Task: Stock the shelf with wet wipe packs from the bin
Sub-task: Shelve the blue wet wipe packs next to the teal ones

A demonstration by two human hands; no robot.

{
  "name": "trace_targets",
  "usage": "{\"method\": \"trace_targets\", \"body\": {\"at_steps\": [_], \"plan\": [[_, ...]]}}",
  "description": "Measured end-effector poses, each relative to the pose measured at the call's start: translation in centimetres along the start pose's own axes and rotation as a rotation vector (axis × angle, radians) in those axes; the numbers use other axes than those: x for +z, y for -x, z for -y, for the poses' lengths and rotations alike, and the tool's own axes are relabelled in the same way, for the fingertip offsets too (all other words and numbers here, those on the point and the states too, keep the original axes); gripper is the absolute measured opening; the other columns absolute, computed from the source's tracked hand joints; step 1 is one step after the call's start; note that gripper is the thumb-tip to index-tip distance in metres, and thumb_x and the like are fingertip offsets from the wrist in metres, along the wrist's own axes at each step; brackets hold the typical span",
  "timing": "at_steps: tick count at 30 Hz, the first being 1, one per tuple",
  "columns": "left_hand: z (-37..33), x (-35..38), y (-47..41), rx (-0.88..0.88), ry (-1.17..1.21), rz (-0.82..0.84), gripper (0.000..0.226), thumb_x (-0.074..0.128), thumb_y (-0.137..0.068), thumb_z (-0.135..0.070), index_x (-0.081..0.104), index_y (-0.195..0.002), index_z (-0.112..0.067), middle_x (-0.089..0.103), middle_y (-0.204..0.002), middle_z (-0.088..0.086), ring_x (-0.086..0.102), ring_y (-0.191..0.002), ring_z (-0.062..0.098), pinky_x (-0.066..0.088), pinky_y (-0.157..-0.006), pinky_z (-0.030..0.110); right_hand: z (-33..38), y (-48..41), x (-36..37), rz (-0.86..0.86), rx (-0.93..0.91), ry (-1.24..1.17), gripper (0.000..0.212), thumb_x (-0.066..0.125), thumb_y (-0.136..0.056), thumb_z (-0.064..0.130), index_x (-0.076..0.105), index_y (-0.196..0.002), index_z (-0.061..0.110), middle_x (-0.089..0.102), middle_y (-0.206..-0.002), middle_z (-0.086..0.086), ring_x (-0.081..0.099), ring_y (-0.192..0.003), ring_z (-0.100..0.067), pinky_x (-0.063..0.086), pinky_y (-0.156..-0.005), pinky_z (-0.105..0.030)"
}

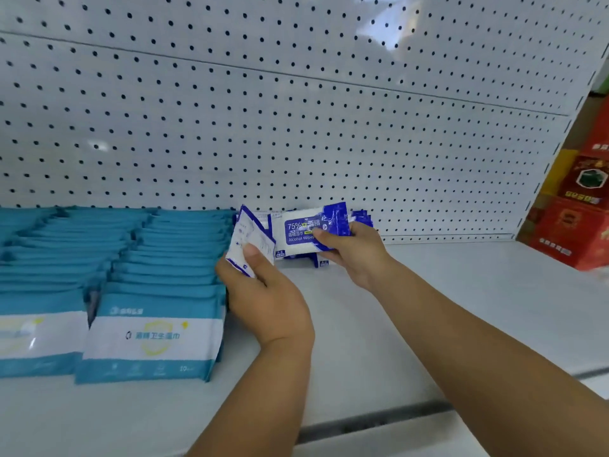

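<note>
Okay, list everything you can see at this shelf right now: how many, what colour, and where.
teal wipe packs: two rows, too many to count, teal and white, standing on the shelf's left.
front-facing alcohol wipe pack: one, blue and white, held up at centre.
tilted alcohol wipe pack: one, white and blue, held just left of it.
loose alcohol wipe packs: a few, blue and white, behind the held ones.
shelf: one, white.
pegboard: one, white with dark holes, behind the shelf.
red boxes: several, red and yellow, far right.
left hand: grip on the tilted pack.
right hand: grip on the front-facing pack.
</note>
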State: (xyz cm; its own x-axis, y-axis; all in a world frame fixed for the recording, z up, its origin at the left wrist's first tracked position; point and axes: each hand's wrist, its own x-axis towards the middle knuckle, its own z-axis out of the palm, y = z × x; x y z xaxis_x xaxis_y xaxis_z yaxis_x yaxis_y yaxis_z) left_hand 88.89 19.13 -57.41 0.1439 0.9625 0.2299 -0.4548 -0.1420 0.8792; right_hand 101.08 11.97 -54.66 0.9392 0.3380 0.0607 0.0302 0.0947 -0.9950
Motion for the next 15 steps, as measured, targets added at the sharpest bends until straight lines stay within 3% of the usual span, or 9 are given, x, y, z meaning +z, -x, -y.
{"method": "trace_targets", "body": {"at_steps": [2,4,7,10,15], "plan": [[-0.5,-0.2,0.2,0.028,-0.017,0.004,0.036,0.043,-0.106,-0.026,0.05,-0.127,0.002,0.06,-0.108,0.0,0.051,-0.084,-0.004,0.036,-0.066,-0.003,-0.5,-1.0,1.3,0.031,-0.026,0.058,0.042,0.085,-0.077,0.009,0.065,-0.111,-0.007,0.074,-0.109,-0.018,0.075,-0.093,-0.024,0.062,-0.079,-0.034],[-0.7,-0.2,0.3,0.062,0.0,0.002,0.036,0.043,-0.106,-0.023,0.048,-0.129,0.004,0.056,-0.103,-0.007,0.051,-0.079,-0.015,0.034,-0.067,-0.006,-1.3,-1.4,2.5,0.011,-0.111,0.285,0.042,0.09,-0.072,0.022,0.068,-0.099,-0.001,0.075,-0.096,-0.011,0.073,-0.085,-0.023,0.062,-0.076,-0.036],[-0.7,-0.3,0.4,0.088,0.008,0.001,0.035,0.042,-0.106,-0.024,0.049,-0.13,0.001,0.056,-0.099,-0.016,0.05,-0.08,-0.03,0.036,-0.069,-0.005,-3.0,-1.1,4.0,-0.075,-0.277,0.623,0.05,0.09,-0.068,0.04,0.053,-0.07,0.007,0.056,-0.068,-0.001,0.047,-0.059,-0.014,0.037,-0.053,-0.023],[-0.5,-0.3,0.1,0.089,0.013,-0.019,0.035,0.042,-0.106,-0.028,0.05,-0.129,-0.003,0.059,-0.1,-0.015,0.055,-0.081,-0.024,0.04,-0.068,-0.001,-4.0,-1.0,4.6,-0.144,-0.374,0.78,0.06,0.089,-0.067,0.048,0.038,-0.068,0.017,0.042,-0.074,0.003,0.036,-0.063,-0.012,0.023,-0.052,-0.023],[-0.3,-0.1,-0.4,0.089,-0.018,-0.064,0.037,0.042,-0.106,-0.034,0.05,-0.127,-0.006,0.06,-0.111,-0.005,0.059,-0.089,0.004,0.054,-0.081,0.026,-3.9,-1.6,4.5,-0.112,-0.36,0.7,0.056,0.091,-0.068,0.035,0.047,-0.098,0.016,0.05,-0.089,0.004,0.048,-0.08,-0.015,0.03,-0.057,-0.019]]}}
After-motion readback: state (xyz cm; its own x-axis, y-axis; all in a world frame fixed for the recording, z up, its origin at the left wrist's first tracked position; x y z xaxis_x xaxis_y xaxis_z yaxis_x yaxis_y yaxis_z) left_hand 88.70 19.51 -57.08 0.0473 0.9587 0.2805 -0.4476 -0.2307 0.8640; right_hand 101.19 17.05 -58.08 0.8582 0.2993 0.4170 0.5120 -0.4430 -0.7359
